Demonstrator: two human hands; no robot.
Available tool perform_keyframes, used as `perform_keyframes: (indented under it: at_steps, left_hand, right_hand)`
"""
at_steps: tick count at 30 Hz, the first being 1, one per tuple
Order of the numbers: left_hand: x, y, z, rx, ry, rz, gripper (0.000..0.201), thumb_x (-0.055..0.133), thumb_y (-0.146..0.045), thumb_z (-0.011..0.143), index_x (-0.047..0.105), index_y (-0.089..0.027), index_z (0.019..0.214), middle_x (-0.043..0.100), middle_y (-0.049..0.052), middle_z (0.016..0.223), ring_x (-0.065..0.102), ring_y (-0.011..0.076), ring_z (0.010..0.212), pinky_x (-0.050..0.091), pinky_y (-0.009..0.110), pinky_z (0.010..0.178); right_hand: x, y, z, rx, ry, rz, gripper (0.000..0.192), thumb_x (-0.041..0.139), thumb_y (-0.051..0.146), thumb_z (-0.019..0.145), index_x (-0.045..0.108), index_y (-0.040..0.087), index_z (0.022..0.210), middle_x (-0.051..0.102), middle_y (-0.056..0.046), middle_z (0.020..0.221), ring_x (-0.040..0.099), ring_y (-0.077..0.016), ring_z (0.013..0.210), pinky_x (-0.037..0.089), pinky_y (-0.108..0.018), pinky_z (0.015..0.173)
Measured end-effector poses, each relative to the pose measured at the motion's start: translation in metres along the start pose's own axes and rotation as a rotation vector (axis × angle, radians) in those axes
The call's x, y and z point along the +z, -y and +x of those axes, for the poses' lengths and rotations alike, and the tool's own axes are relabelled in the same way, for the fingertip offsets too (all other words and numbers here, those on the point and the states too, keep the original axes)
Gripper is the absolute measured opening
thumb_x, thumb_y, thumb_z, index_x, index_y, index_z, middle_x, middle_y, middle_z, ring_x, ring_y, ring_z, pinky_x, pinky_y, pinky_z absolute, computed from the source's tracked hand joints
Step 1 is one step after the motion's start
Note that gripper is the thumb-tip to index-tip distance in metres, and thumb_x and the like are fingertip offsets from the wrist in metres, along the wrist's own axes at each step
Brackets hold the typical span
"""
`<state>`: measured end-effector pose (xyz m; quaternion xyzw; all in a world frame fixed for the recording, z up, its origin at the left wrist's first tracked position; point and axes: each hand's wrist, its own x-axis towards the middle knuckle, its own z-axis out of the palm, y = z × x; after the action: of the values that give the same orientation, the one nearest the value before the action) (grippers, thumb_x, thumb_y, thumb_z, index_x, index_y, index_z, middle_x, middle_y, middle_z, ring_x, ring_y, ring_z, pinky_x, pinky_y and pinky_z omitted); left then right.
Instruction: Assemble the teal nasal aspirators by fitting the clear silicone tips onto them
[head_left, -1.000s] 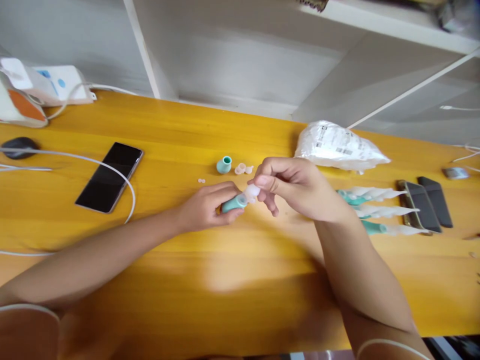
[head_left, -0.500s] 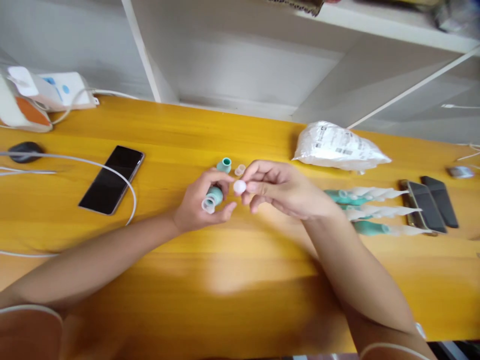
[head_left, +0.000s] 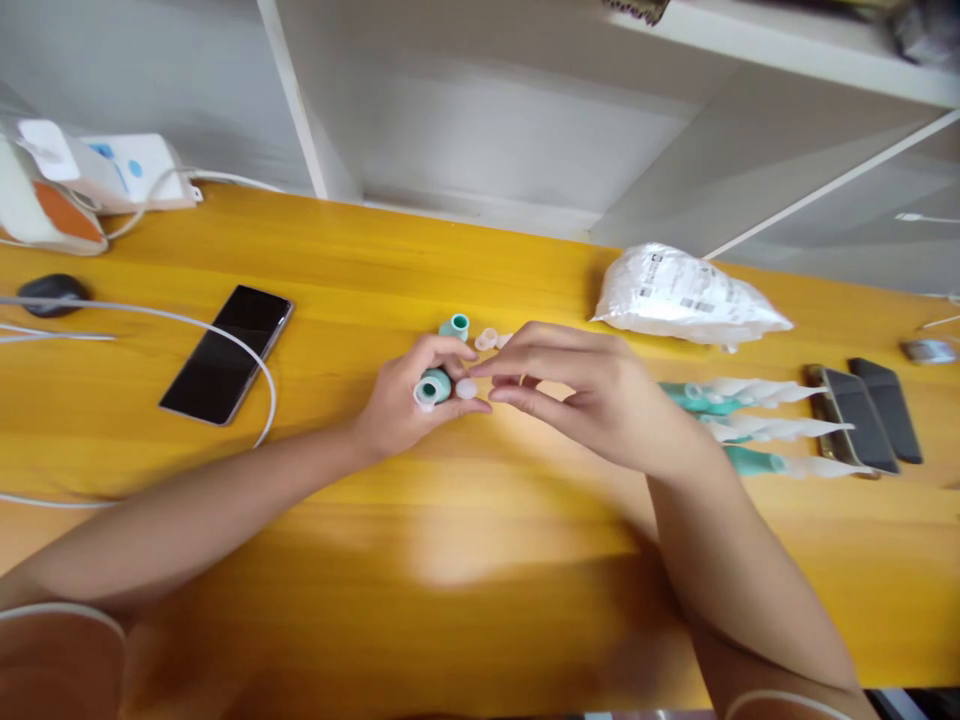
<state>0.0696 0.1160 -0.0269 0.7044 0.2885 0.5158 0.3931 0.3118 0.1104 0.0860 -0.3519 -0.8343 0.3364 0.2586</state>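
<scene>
Teal tube (head_left: 433,387) in left grip (head_left: 401,405), clear cap (head_left: 466,389) beside

Three phones (head_left: 223,354), two teal caps (head_left: 433,387)

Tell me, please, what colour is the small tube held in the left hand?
Teal with a whitish open end: the small tube in the left hand, seen in the head view.

Nothing here can be read. The white plastic bag (head_left: 686,296) on the tabletop (head_left: 480,560) carries a printed label with barcodes, but its print is too small and blurred to make out.
</scene>
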Motion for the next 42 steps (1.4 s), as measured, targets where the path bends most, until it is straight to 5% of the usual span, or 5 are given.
perform_keyframes:
  at_steps: [18,24,29,35,42]
  left_hand:
    - [0.0,0.002,-0.002,0.057,0.15,-0.015,0.052,0.099,-0.047,0.094,0.061,-0.025,0.122,0.076,-0.006,0.088,0.071,0.0103,0.071,0.049,0.021,0.067]
    - [0.004,-0.017,-0.005,0.622,0.359,0.189,0.015,0.077,-0.022,0.109,0.067,-0.025,0.1,0.074,-0.004,0.082,0.069,0.0146,0.07,0.048,0.031,0.064]
    - [0.024,-0.03,-0.023,0.931,0.5,0.281,0.026,0.074,-0.012,0.102,0.067,-0.025,0.08,0.061,-0.005,0.07,0.056,0.0131,0.062,0.041,0.033,0.054]
    - [0.028,-0.019,-0.028,0.888,0.447,0.292,0.03,0.075,-0.006,0.098,0.063,-0.024,0.076,0.059,-0.004,0.069,0.053,0.0142,0.062,0.039,0.035,0.054]
    - [0.016,-0.02,-0.025,0.595,0.588,0.134,0.017,0.081,-0.019,0.105,0.071,-0.026,0.094,0.08,-0.002,0.088,0.07,0.0138,0.072,0.048,0.034,0.063]
  right_hand:
    - [0.003,-0.009,0.003,0.005,0.175,0.093,0.005,0.081,0.021,0.106,0.082,0.023,0.102,0.081,-0.003,0.097,0.072,-0.0173,0.083,0.058,-0.032,0.076]
    - [0.02,-0.012,0.01,0.2,-0.046,0.619,0.024,0.089,0.041,0.103,0.078,0.021,0.096,0.071,0.0,0.087,0.066,-0.0119,0.06,0.057,-0.028,0.052]
    - [0.084,-0.033,0.026,0.149,-0.24,0.246,0.015,0.081,0.034,0.108,0.079,0.022,0.1,0.073,-0.003,0.095,0.068,-0.0143,0.076,0.057,-0.025,0.059]
    - [0.14,-0.076,0.039,-0.036,-0.262,-0.134,0.013,0.068,0.023,0.115,0.078,0.022,0.108,0.079,-0.009,0.109,0.078,-0.0236,0.102,0.068,-0.041,0.095]
    - [0.122,-0.063,0.033,-0.09,-0.378,-0.161,0.015,0.064,0.029,0.118,0.077,0.022,0.119,0.077,-0.01,0.11,0.075,-0.0229,0.096,0.065,-0.04,0.09]
